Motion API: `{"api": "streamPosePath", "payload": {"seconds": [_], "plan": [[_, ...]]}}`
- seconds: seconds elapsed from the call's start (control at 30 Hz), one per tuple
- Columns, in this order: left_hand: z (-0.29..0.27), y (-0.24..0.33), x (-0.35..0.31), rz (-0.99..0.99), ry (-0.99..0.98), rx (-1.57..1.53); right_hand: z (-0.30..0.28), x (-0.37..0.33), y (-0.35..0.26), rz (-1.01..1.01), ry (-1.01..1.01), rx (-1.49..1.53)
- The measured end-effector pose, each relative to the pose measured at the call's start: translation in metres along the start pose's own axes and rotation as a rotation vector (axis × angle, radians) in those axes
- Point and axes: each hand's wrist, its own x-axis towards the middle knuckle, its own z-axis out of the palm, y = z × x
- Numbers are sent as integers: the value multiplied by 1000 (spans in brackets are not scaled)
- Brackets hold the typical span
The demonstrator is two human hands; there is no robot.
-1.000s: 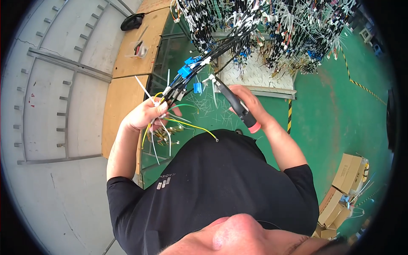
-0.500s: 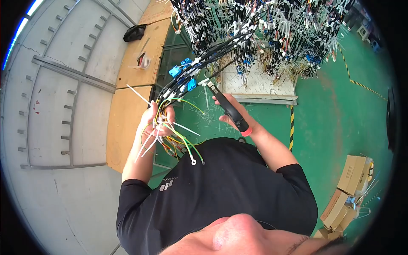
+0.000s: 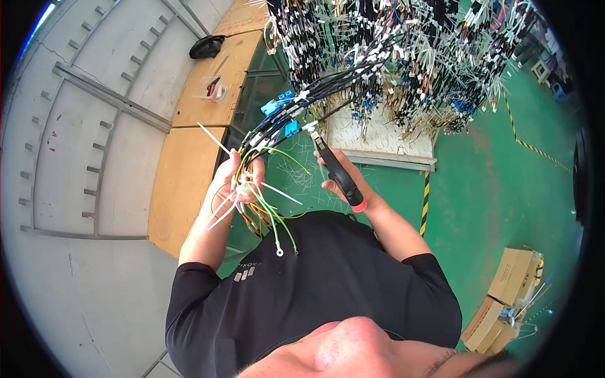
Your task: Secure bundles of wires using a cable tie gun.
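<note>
The left hand [image 3: 252, 191], fingers closed, grips one long black wire bundle [image 3: 322, 85] with three blue plastic connectors [image 3: 292, 129], left of centre; the right hand [image 3: 362, 183] loosely wraps one black, red-ended tool [image 3: 340, 174].

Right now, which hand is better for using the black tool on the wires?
Probably the right hand: it holds the black tool, its tip near a blue clip. The left hand is busy gripping the wires.

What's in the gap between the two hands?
Head view: a white cable tie and a yellow-green wire jut in from the left hand; behind them, green floor with pale scraps.
</note>
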Motion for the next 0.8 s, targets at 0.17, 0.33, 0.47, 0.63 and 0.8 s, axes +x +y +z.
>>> {"api": "streamPosePath", "payload": {"seconds": [0.17,0.33,0.47,0.63,0.8], "plan": [[9,-2,-2,-23,104,12,6,0,-4,52,31,121],[30,-1,-2,-120,227,151,7,3,-17,18,29,73],[38,-1,2,-205,229,205,8,-1,-23,43,111,77],[37,0,-3,-217,268,265,-23,-15,-22,160,84,-168],[32,16,-3,-208,387,481,-45,-14,-31,-32,-4,-547]]}}
